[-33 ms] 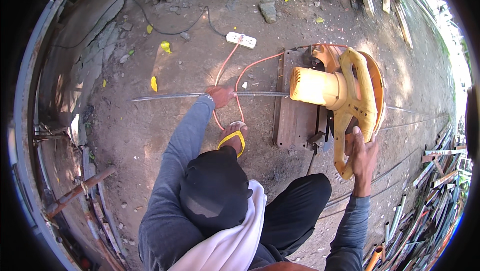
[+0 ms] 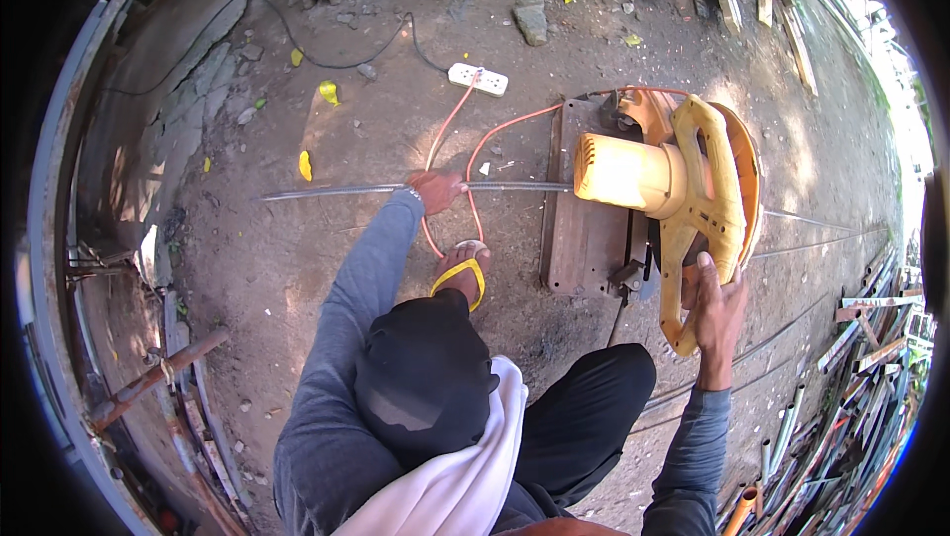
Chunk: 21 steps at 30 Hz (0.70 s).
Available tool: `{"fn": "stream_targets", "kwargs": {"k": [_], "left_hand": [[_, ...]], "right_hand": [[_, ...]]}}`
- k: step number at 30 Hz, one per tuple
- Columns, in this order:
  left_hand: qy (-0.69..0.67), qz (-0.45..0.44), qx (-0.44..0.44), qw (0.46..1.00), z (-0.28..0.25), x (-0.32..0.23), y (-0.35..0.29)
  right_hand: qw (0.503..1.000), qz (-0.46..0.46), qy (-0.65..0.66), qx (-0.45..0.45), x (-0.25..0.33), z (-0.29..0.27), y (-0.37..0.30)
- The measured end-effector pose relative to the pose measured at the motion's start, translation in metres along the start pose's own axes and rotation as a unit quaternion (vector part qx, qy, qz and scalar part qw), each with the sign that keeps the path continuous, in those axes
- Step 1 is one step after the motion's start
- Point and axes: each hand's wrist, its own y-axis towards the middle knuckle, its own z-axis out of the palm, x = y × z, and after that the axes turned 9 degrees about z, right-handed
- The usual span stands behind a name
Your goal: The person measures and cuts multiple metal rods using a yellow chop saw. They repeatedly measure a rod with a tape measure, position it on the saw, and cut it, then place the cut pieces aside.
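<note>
My left hand (image 2: 436, 191) is closed around a ribbed steel bar (image 2: 520, 186), possibly two side by side. The bar runs left to right near the ground and passes under a yellow cut-off saw (image 2: 633, 175). Thin bar shows again right of the saw. My right hand (image 2: 718, 313) grips the lower part of the saw's yellow handle. The saw sits on a brown metal base (image 2: 586, 244); its motor and guard hide where the blade meets the bar. An orange cord (image 2: 515, 121) loops from the saw past my left hand.
A white power strip (image 2: 478, 80) lies on the dirt ahead, with a black cable (image 2: 336, 66) trailing left. My foot in a yellow-strapped sandal (image 2: 461, 272) stands near the cord. Scrap metal pieces (image 2: 841, 437) pile up at right. A rusty pipe (image 2: 158, 378) and frame are at left.
</note>
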Motion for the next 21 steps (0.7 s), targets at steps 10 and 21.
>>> {"fn": "stream_targets", "kwargs": {"k": [10,21], "left_hand": [[-0.039,-0.070,0.012,0.997,0.016,0.025,-0.094],[-0.011,-0.165,-0.068,0.984,-0.004,0.030,-0.307]], "right_hand": [[0.999,-0.037,-0.003,0.031,0.029,-0.012,0.011],[0.995,-0.050,-0.040,0.080,0.077,-0.046,0.036]]}}
